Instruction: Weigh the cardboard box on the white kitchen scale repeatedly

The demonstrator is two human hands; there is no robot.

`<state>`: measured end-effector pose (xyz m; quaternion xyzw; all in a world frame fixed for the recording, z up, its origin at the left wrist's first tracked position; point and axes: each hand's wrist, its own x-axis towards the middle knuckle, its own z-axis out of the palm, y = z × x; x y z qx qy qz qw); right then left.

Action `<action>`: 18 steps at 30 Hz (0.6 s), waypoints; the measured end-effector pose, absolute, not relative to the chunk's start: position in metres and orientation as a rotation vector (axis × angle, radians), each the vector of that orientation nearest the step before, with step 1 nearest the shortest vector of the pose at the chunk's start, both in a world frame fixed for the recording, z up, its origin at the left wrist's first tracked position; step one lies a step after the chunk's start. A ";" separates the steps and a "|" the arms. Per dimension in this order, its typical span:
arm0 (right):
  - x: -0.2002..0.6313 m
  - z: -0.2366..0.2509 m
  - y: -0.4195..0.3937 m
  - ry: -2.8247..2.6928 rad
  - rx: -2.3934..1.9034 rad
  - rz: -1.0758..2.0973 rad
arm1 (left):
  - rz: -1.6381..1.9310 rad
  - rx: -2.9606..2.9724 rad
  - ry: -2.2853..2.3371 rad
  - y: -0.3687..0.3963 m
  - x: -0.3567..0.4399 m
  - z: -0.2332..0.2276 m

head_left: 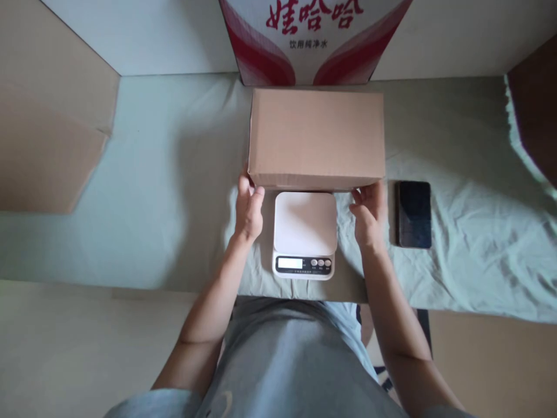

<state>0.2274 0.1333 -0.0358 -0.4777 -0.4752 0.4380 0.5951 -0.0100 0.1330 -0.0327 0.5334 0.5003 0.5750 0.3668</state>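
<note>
Both hands grip a closed box (316, 138) at its near lower corners, left hand (249, 210) and right hand (369, 215) opposed so the load stays level. The box sits just beyond a scale (304, 234) on the cloth-covered counter (165, 191); a phone (413, 213) lies right of the right hand.
</note>
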 end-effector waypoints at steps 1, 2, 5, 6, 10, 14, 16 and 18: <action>0.227 -0.039 0.133 -1.105 -1.116 1.023 | 1.454 1.361 1.326 0.131 -0.010 -0.036; 0.228 -0.041 0.133 -1.110 -1.121 1.023 | 1.435 1.348 1.363 0.130 -0.010 -0.040; 0.229 -0.049 0.133 -1.122 -1.129 1.002 | 1.439 1.302 1.429 0.128 -0.010 -0.052; 0.230 -0.051 0.133 -1.117 -1.132 0.989 | 1.462 1.284 1.434 0.128 -0.011 -0.056; 0.236 -0.056 0.132 -1.090 -1.143 0.961 | 1.507 1.237 1.467 0.126 -0.017 -0.066; 0.240 -0.056 0.130 -1.051 -1.202 0.924 | 1.461 1.225 1.531 0.124 -0.028 -0.068; 0.240 -0.056 0.130 -1.037 -1.211 0.921 | 1.440 1.224 1.561 0.124 -0.033 -0.068; 0.240 -0.057 0.129 -1.036 -1.202 0.932 | 1.423 1.231 1.580 0.123 -0.035 -0.069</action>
